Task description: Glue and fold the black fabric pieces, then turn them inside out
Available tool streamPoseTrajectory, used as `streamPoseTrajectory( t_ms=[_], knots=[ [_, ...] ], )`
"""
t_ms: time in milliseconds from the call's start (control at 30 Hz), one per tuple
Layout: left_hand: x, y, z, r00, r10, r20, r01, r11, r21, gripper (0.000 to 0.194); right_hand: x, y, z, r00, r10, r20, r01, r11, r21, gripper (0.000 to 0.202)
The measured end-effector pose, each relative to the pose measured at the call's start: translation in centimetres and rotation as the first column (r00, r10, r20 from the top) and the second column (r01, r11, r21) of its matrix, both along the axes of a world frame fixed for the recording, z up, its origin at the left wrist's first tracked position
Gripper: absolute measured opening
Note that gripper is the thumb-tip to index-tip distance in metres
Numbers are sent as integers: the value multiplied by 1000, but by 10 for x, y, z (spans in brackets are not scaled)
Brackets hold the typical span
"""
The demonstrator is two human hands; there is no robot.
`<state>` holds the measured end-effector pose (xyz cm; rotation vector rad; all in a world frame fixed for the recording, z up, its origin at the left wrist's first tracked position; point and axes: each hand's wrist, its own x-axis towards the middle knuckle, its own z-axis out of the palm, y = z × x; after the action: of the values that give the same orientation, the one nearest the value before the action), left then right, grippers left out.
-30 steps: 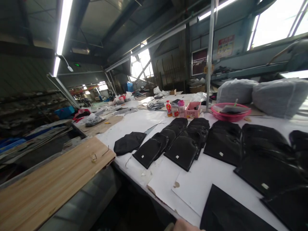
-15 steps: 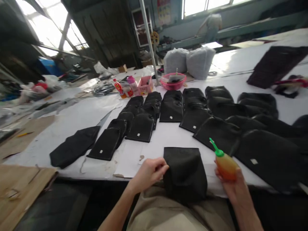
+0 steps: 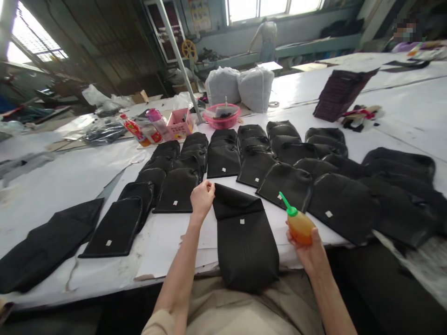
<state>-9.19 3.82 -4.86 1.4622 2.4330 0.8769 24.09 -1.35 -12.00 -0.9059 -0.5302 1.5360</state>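
A black leather-like piece lies at the table's front edge and hangs toward my lap, its far end folded over, with a small pale square below the fold. My left hand pinches the far left corner of that folded end. In my right hand is a soft squeeze bottle of orange liquid with a green nozzle pointing up and left; it is held right of the piece, above the table edge. Beyond, overlapping rows of similar black pieces fan across the table, several bearing small pale squares.
Behind the rows stand a pink basket, a pink box, a red-labelled bottle and two grey-white sacks. A metal pole rises behind. Dark folded fabric lies left. A person is in the background.
My left hand has moved up and away from me, and the piece's far end is now folded over, showing a pale square. The view has shifted right. My right hand still holds the bottle.
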Motion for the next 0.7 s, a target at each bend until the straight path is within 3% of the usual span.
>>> streamPoseTrajectory(
  t_ms=[100,200,267,333,400,467,600,700],
  knots=[
    [-6,1,-22,989,-20,146,23,1000,-17,20,1,1,-2,1000,-12,-3,12,1000,-8,64],
    [-2,-11,-40,979,-54,197,53,999,8,20,1,1,-3,1000,-25,16,26,999,-27,65],
    [7,-26,-50,990,-70,125,61,995,74,27,1,1,-2,999,-15,29,15,1000,-24,66],
    [18,-43,-57,990,-137,-45,142,978,153,24,1,1,-2,1000,-8,27,8,1000,-15,65],
    [30,-58,-60,928,-286,-238,332,926,181,11,0,0,-2,1000,-12,16,12,1000,-14,64],
    [40,-68,-59,821,-421,-387,512,842,171,11,0,0,-2,1000,-18,10,18,1000,-16,66],
    [53,-72,-53,701,-457,-548,620,770,152,14,-1,1,-3,1000,-15,8,15,1000,-11,68],
    [57,-69,-55,589,-591,-551,736,674,64,11,-2,1,-3,1000,-17,-4,17,1000,0,65]
  ],
)
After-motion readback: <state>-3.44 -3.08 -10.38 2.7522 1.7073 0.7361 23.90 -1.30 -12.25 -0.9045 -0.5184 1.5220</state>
